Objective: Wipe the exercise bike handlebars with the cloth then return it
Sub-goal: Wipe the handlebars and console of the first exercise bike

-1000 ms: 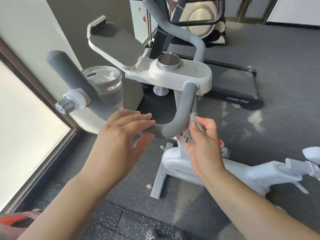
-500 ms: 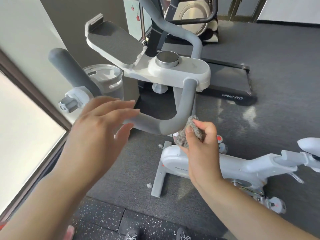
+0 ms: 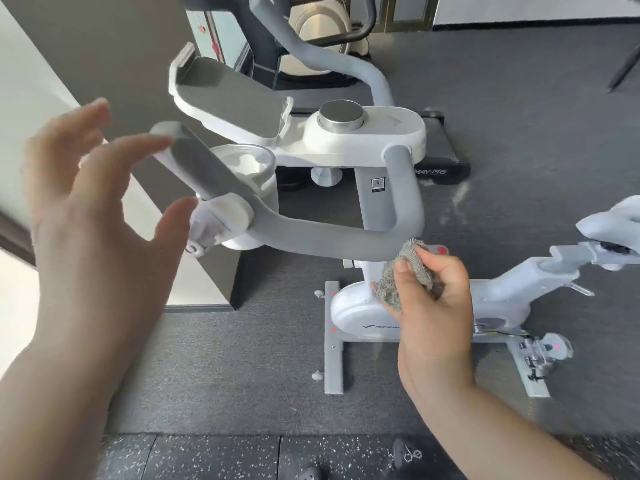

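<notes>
At the center of the frame, your right hand is pinching the cloth under the handlebar; left hand is hanging spread, so try bracing it.

The treadmill front reads "MAY M6", partly hidden.

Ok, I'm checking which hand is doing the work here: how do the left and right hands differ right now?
The left hand is open, fingers spread, holding nothing; the right hand is closed around the grey cloth. The left hand hovers beside the handlebar's left end; the right hand presses the cloth at its near bend. Both are bare.
</notes>
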The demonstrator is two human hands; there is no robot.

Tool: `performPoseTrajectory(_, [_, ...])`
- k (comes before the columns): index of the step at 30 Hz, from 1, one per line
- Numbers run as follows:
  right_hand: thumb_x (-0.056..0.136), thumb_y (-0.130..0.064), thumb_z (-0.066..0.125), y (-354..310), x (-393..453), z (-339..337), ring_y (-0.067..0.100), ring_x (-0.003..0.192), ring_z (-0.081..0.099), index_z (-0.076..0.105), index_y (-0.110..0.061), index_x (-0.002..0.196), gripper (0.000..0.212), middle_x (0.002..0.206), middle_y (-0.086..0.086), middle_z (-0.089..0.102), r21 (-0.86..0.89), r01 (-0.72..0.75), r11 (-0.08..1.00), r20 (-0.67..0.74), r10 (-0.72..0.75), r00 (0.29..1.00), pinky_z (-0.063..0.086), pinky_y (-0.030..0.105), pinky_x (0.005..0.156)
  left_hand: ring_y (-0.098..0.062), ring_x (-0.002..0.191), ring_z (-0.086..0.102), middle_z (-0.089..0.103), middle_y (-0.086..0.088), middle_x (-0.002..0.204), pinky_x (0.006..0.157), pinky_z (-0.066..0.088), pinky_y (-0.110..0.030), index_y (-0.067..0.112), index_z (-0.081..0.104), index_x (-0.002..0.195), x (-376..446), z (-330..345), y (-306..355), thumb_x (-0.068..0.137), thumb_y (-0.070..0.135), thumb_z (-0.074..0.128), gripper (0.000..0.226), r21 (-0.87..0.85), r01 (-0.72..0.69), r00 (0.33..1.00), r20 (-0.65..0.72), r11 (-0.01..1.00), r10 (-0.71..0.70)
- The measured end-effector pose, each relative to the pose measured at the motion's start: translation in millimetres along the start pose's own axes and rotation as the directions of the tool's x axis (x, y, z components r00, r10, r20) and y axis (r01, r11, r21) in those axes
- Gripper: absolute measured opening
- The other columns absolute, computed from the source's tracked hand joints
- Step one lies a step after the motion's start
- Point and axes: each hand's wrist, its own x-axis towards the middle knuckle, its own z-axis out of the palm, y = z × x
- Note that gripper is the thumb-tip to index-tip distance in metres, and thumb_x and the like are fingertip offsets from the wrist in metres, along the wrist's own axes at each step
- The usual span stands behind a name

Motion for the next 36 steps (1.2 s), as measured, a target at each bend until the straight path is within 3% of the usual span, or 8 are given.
performPoseTrajectory(4, [0.087,-0.009,0.068,3.3,-17.9,16.9,0.003,0.09,0.065,0.067,-0.04,0.082,0.031,0.088,-0.024,0.07,0.017,0.014,1.0,-0.062,-0.013,0.998,0.051,0.053,0.094,-0.004,0.12,0.051,0.037,0.016,0.145,0.1,0.043,-0.037,0.05,0.038,0.132,3.9,3.4,-3.1,0.078,0.044,0.065,0.06,-0.244,0.071,0.995,0.089,0.967,-0.051])
performPoseTrajectory(8, [0.084,-0.014,0.07,4.2,-35.4,38.2,0.001,0.084,0.065,0.068,-0.042,0.081,0.029,0.084,-0.023,0.07,0.006,0.041,0.999,-0.059,-0.041,0.997,0.054,0.041,0.087,0.003,0.097,0.064,0.042,0.052,0.114,0.085,0.053,-0.021,0.054,0.036,0.131,-2.2,4.5,4.3,0.076,0.021,0.075,0.075,-0.349,0.111,0.985,0.164,0.93,-0.056])
performPoseTrajectory(10, [0.085,-0.014,0.07,4.2,-41.6,48.4,-0.003,0.082,0.065,0.067,-0.048,0.079,0.034,0.083,-0.026,0.07,0.0,0.048,0.999,-0.06,-0.048,0.997,0.052,0.03,0.082,0.006,0.095,0.064,0.04,0.056,0.108,0.082,0.049,-0.012,0.053,0.035,0.132,-2.1,3.9,2.2,0.076,0.018,0.077,0.078,-0.359,0.116,0.98,0.191,0.926,-0.049])
performPoseTrajectory(16, [0.086,-0.007,0.068,0.7,-56.2,75.3,-0.013,0.079,0.062,0.063,-0.033,0.086,0.026,0.081,-0.033,0.067,0.004,0.066,0.998,-0.039,-0.066,0.997,0.048,0.01,0.075,0.006,0.099,0.061,0.045,0.028,0.125,0.083,0.043,-0.003,0.045,0.033,0.138,-1.0,-3.1,-1.7,0.075,0.019,0.079,0.082,-0.413,0.105,0.964,0.264,0.905,0.008])
performPoseTrajectory(20, [0.086,-0.008,0.068,-1.3,-62.0,87.1,-0.007,0.08,0.064,0.063,-0.032,0.085,0.024,0.08,-0.028,0.069,0.017,0.044,0.999,-0.053,-0.043,0.998,0.05,0.026,0.082,0.008,0.1,0.058,0.046,0.016,0.132,0.081,0.041,0.0,0.038,0.033,0.141,0.8,-3.4,-4.7,0.073,0.015,0.081,0.086,-0.428,0.103,0.958,0.287,0.898,0.027])
performPoseTrajectory(26, [0.085,-0.013,0.069,-4.6,-74.2,107.2,0.021,0.099,0.066,0.064,-0.034,0.087,0.022,0.099,-0.001,0.071,0.067,-0.043,0.997,0.011,0.042,0.999,0.049,0.052,0.096,0.009,0.097,0.059,0.042,0.034,0.119,0.079,0.04,0.0,0.045,0.033,0.139,1.8,-3.9,-8.6,0.07,0.022,0.083,0.088,-0.464,0.102,0.956,0.291,0.88,0.042])
performPoseTrajectory(32, [0.075,-0.031,0.068,-14.8,-82.4,129.6,0.03,0.102,0.064,0.064,-0.031,0.09,0.016,0.107,0.011,0.068,0.082,-0.074,0.994,0.146,0.061,0.987,0.049,0.058,0.091,0.008,0.098,0.059,0.043,0.032,0.117,0.08,0.042,-0.002,0.047,0.031,0.138,1.8,-4.3,-9.4,0.069,0.019,0.082,0.09,-0.465,0.098,0.957,0.286,0.88,0.044])
performPoseTrajectory(36, [0.074,-0.028,0.068,-13.0,-80.0,126.4,0.034,0.102,0.064,0.064,-0.031,0.085,0.012,0.104,0.011,0.07,0.114,-0.095,0.989,0.151,0.077,0.986,0.049,0.058,0.091,0.007,0.1,0.059,0.046,0.03,0.114,0.081,0.043,-0.003,0.046,0.031,0.138,1.5,-4.7,-8.8,0.07,0.02,0.082,0.089,-0.466,0.104,0.957,0.286,0.879,0.039])
